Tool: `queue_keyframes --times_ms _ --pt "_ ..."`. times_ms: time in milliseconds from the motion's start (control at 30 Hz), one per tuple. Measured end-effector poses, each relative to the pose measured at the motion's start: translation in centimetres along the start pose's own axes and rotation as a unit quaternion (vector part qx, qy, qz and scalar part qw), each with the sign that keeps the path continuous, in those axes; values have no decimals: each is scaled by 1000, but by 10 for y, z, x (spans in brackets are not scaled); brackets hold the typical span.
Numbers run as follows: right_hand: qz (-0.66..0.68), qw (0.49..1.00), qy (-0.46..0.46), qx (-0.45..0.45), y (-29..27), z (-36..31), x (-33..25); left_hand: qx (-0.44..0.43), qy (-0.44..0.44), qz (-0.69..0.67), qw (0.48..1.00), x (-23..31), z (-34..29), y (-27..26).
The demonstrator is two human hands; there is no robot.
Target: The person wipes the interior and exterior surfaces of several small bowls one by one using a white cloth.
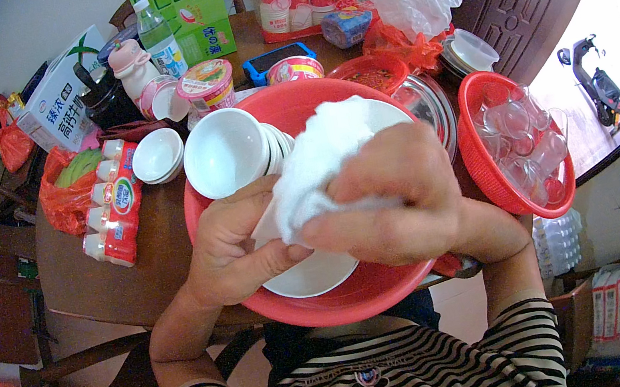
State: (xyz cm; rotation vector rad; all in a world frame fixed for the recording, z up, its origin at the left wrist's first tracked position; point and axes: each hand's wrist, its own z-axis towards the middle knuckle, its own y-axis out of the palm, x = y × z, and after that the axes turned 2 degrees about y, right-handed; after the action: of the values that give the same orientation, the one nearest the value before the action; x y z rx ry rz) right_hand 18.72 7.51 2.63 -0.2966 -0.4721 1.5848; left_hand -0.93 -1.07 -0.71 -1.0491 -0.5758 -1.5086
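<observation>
My left hand (223, 248) is closed on the edge of a white bowl (265, 227), thumb toward me. Most of that bowl is hidden behind a white cloth (327, 150), which my right hand (400, 199) grips and presses against it; the right fingers are slightly blurred. Both hands are above a large red basin (321, 317). Inside the basin, a stack of white bowls (225, 154) lies tilted at the left. Another white dish (314, 278) shows below my hands, and part of a white dish (389, 118) appears behind the cloth.
Right of the basin, a red basket (474, 155) holds several clear glasses. At left are small white bowls (156, 154) and a pack of bottles (114, 208). Behind stand a noodle cup (206, 84), a clear bottle (157, 35), a blue-framed device (278, 61) and metal trays (434, 109).
</observation>
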Motion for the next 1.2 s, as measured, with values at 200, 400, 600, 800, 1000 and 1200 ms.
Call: queue_keyframes --times_ms 200,400,600,800,1000,1200 --pt "136 967 213 39 -5 6 14 83 -21 -162 983 2 -3 8" --pt "165 961 220 9 -3 2 19 173 0 -209 963 1 0 13" --pt "36 997 41 53 7 1 7 127 -34 -175 976 0 -2 9" --pt "43 997 62 25 1 2 5 19 -39 -64 997 7 1 4" --pt "134 970 201 19 -4 2 23 52 -26 -122 991 3 -2 7" --pt "142 973 182 21 -1 2 17 96 -7 -124 988 -3 -2 8"
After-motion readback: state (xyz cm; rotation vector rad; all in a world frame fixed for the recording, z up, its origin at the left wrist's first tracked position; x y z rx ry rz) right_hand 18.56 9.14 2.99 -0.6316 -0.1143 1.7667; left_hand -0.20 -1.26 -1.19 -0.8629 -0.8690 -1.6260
